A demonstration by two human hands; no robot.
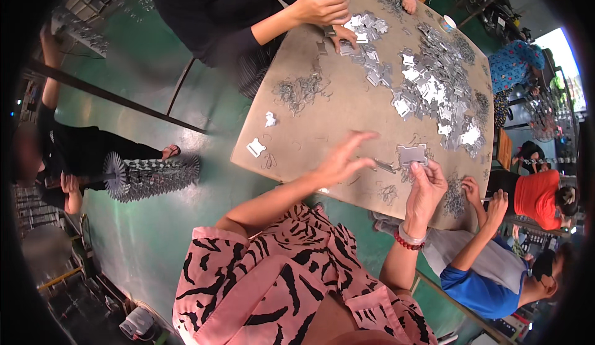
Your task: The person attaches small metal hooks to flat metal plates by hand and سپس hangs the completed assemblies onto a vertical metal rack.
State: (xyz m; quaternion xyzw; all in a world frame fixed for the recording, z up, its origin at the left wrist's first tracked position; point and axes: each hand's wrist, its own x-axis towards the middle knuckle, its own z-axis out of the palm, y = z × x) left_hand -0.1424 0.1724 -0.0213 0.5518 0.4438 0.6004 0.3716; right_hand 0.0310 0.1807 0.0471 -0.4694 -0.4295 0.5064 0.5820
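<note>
My right hand [426, 190] pinches a small flat metal plate [411, 155] with notched edges, held up over the near part of the table. My left hand [343, 161] is over the table to the left, its fingers spread and nothing visible in them. Between the two hands lies a narrow dark metal piece [384, 166], close to my left fingertips; its kind is not clear. A small heap of thin wire pieces [388, 192] lies on the tabletop below it. One pale plate [255, 147] rests alone by the table's left corner.
The brown-covered table [322, 128] bears a large pile of metal plates [434, 85] and several wire heaps [300, 91]. Across the left corner, a co-worker's hands [328, 10] handle plates. Another co-worker in blue [483, 289] sits close on my right. A white cup [449, 23] stands at the far edge.
</note>
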